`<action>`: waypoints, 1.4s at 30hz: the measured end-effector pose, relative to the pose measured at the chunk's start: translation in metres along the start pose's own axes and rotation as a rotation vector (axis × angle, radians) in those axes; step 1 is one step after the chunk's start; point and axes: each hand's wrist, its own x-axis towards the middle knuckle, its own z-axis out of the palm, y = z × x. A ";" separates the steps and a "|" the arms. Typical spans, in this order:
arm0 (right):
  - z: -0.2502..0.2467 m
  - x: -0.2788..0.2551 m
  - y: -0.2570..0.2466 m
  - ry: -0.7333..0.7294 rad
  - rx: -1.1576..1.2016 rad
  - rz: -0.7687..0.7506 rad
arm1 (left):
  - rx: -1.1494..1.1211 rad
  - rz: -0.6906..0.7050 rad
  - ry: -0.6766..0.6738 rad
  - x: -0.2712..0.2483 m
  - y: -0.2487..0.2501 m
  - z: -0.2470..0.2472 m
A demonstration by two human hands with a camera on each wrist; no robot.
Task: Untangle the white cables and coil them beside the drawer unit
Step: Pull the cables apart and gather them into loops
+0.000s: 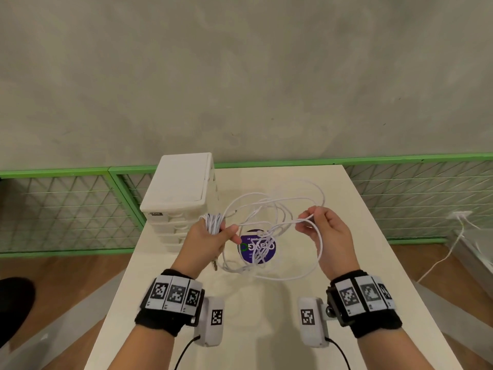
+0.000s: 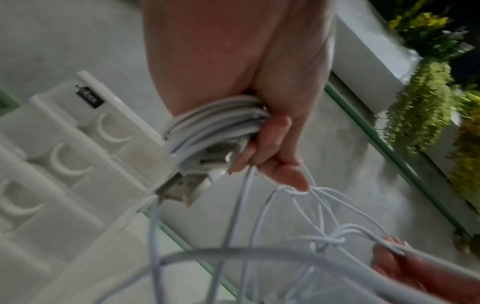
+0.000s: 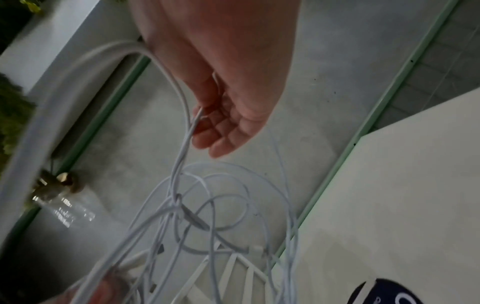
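Gripping a wound bundle of thin white cables (image 1: 213, 222), the left hand (image 1: 205, 240) hovers beside the white plastic drawer unit (image 1: 179, 188) at ten o'clock. The right hand (image 1: 326, 232) pinches one tangled strand above the white table (image 1: 360, 236).

We see the head view evenly and brightly lit from above, with only soft, faint shadows on the table (image 1: 346, 236) and straight lines bowing toward the frame edges. Both wrist views look dimmer and greyer to us, smeared by motion blur: the plants (image 2: 426, 98) streak at the left wrist's border, and the nearest white cables (image 3: 39, 127) swell into soft, unfocused bands.
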 end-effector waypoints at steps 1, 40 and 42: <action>0.000 0.000 -0.001 0.013 -0.026 -0.023 | -0.038 -0.002 -0.008 -0.001 0.001 0.001; 0.020 0.005 -0.007 -0.139 -0.212 -0.096 | 0.284 -0.129 0.268 0.021 -0.042 0.003; 0.032 0.002 0.001 -0.241 -0.290 -0.050 | 0.289 -0.120 0.168 0.017 -0.035 0.017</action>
